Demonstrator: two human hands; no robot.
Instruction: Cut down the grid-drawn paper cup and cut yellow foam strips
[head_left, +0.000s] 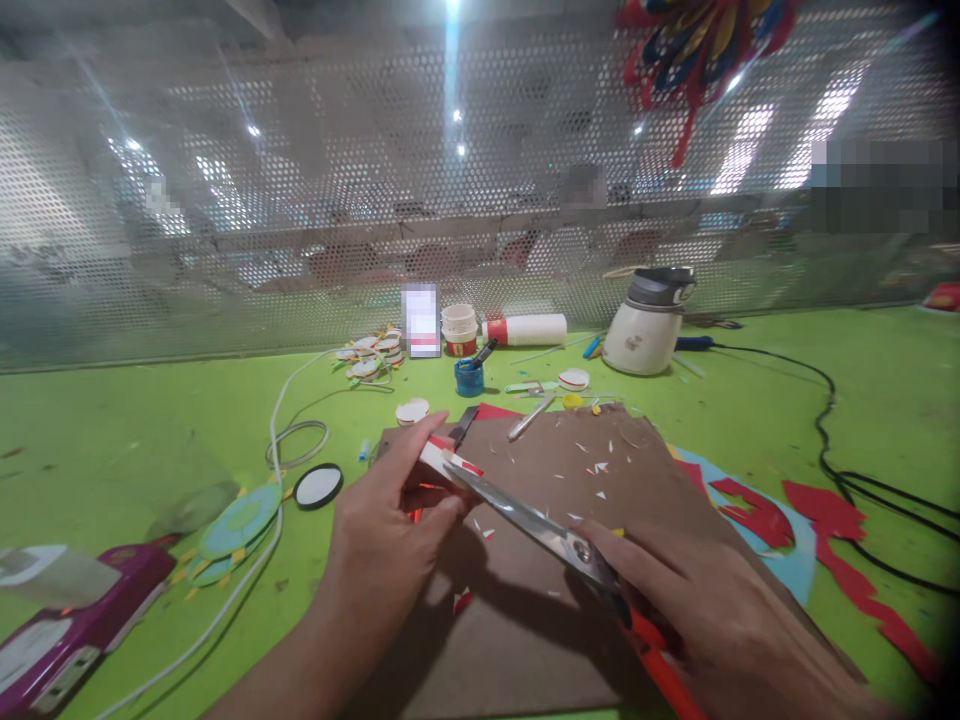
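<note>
My right hand (697, 620) grips red-handled scissors (540, 525) whose long blades point up and left. The blade tips meet a small white and red paper piece (444, 462) that my left hand (397, 520) pinches between thumb and fingers. Both hands hover over a brown cardboard sheet (570, 480) dotted with tiny paper snippets.
On the green table (150, 420): a white cable (281, 440), a round mirror (318, 486), a purple glue gun (67, 620), blue and red paper cut-outs (795, 520), a black cable (832, 450), a white pot (646, 325), a blue paint cup (469, 377), stacked cups (525, 329). A perforated metal screen (300, 200) stands behind.
</note>
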